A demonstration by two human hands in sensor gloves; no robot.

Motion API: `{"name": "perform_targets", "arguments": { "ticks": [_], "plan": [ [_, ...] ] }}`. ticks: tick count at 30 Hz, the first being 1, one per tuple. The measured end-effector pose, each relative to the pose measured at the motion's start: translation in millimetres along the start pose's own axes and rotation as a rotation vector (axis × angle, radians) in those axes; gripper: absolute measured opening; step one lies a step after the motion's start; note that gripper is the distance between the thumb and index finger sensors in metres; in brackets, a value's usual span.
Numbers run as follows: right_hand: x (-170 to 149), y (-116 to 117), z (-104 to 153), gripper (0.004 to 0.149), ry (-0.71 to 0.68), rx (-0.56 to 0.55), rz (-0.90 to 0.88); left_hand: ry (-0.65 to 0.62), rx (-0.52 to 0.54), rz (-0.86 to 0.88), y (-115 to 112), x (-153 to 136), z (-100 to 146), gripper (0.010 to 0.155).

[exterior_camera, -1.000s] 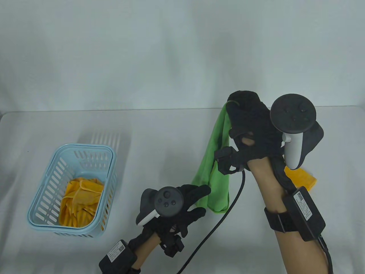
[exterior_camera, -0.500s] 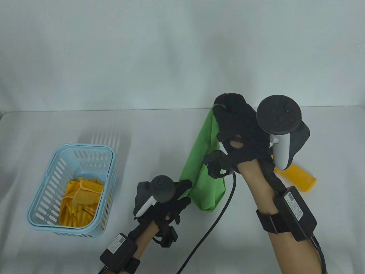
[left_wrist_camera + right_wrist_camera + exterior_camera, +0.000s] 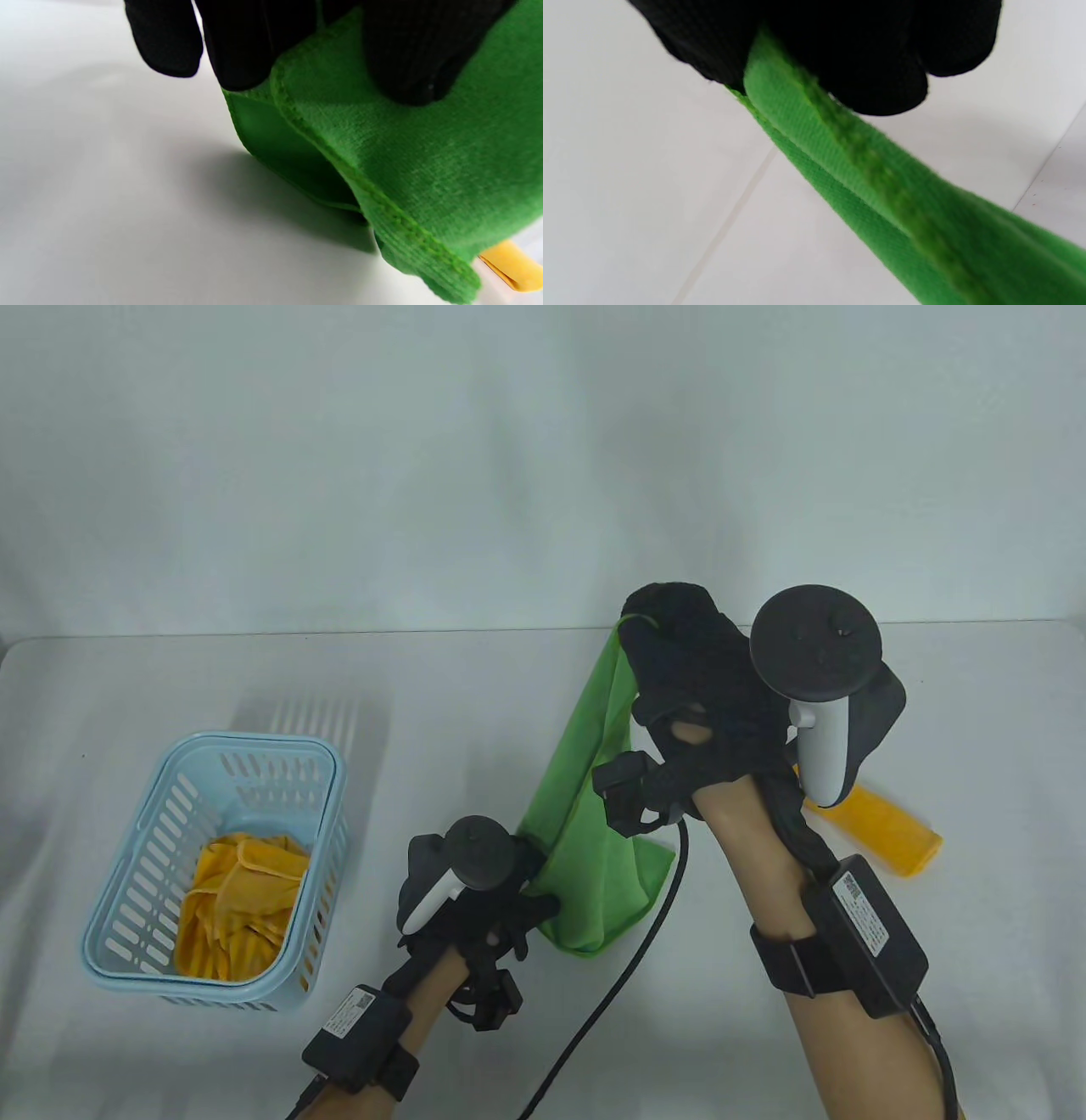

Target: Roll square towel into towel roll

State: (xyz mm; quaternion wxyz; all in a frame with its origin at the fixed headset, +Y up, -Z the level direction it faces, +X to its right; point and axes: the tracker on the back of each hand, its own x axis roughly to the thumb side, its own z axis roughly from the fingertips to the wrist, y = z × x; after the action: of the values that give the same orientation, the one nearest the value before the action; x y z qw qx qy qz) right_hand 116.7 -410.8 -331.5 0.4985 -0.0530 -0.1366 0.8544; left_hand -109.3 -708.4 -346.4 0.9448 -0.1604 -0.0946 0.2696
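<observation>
A green towel [image 3: 585,806] hangs above the table's middle, bunched and folded on itself. My right hand [image 3: 670,632] is raised and grips the towel's top corner, its fingers curled over the green edge [image 3: 814,106] in the right wrist view. Lower down, my left hand [image 3: 522,882] pinches the towel's lower left edge. In the left wrist view the gloved fingers [image 3: 237,51] and thumb close on the hemmed border [image 3: 322,127]. The towel's bottom fold droops close to the tabletop.
A light blue slotted basket [image 3: 144,848] with crumpled yellow cloths [image 3: 237,903] stands at the left. A rolled yellow towel [image 3: 882,831] lies on the table behind my right forearm, also seen as a yellow roll [image 3: 509,264]. A black cable [image 3: 628,950] trails between the arms.
Both hands and the green towel have shifted left. The left hand, open beside the towel a second ago, now pinches its lower edge. More of the yellow roll shows.
</observation>
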Motion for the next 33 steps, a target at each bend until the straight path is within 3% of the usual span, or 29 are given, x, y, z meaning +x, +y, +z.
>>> {"name": "perform_targets", "arguments": {
  "ticks": [4,11,17,23,29,33],
  "plan": [
    [-9.9,-5.3,-6.7,0.04,0.039,-0.02,0.033,0.03,0.028,0.016,7.7,-7.7,3.9,0.042],
    [-49.6,-21.8,-19.4,0.038,0.129,-0.052,0.16,0.123,0.25,-0.013,47.8,-19.9,23.8,0.04],
    [-87.1,-35.6,-23.7,0.037,0.199,-0.057,0.234,0.147,0.365,-0.004,71.0,-22.8,38.7,0.04],
    [-121.2,-48.3,-24.1,0.041,0.244,-0.024,0.253,0.14,0.407,0.007,82.9,-23.3,48.8,0.04],
    [-151.7,-57.0,-23.3,0.033,0.274,0.096,0.215,0.129,0.418,0.018,86.9,-20.4,53.0,0.04],
    [-166.2,-60.0,-22.2,0.037,0.286,0.147,0.231,0.111,0.432,0.028,93.0,-15.3,56.3,0.04]
  ]
}}
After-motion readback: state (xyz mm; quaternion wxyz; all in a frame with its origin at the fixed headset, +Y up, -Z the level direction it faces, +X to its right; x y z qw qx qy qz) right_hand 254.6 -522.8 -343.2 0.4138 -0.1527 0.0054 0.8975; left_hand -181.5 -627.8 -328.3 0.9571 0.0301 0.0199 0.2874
